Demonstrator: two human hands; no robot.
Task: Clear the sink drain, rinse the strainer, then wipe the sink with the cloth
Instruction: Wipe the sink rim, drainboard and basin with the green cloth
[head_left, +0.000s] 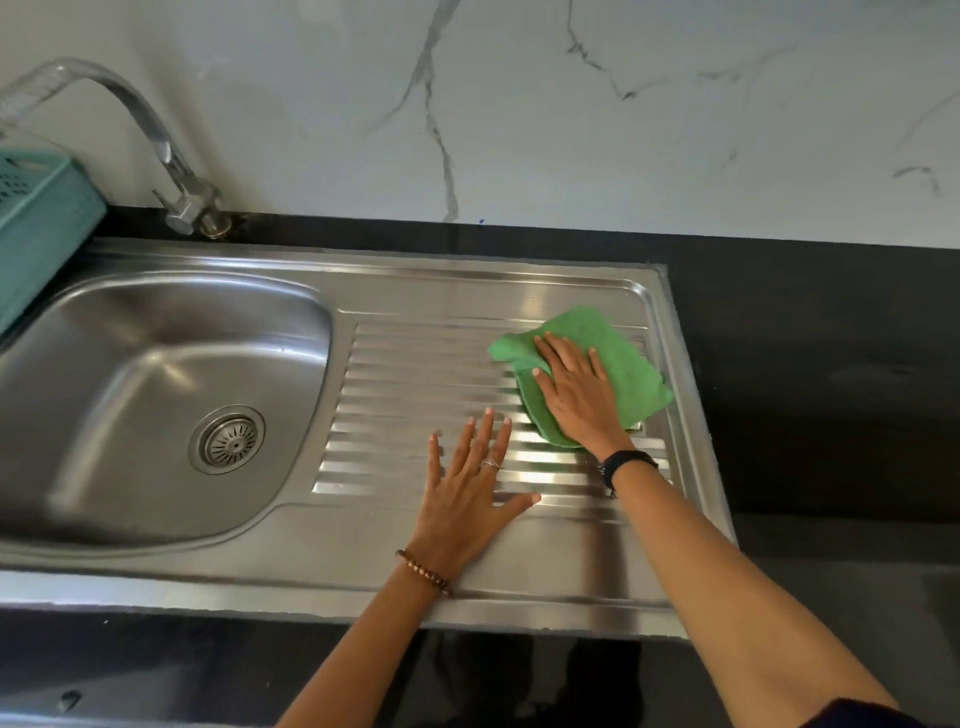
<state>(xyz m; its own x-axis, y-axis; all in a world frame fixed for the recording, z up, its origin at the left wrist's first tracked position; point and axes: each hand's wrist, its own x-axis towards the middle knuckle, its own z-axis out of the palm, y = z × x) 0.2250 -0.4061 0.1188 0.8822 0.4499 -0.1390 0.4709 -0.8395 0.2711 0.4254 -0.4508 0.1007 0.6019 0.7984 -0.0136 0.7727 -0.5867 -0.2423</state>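
The right hand presses flat, fingers straight and spread wide, on the green cloth, which lies on the ribbed drainboard near the far right corner of the steel sink. The left hand rests on the ribs toward the near edge, fingers wide, holding nothing. The strainer sits in the basin's drain. A tap stands at the far edge.

Place: a home kitchen.
Sink: steel sink with ribbed drainboard and strainer, set into a black surface.
Tap: curved tap at the back.
Wall: marble-look wall.
Left edge: teal basket.
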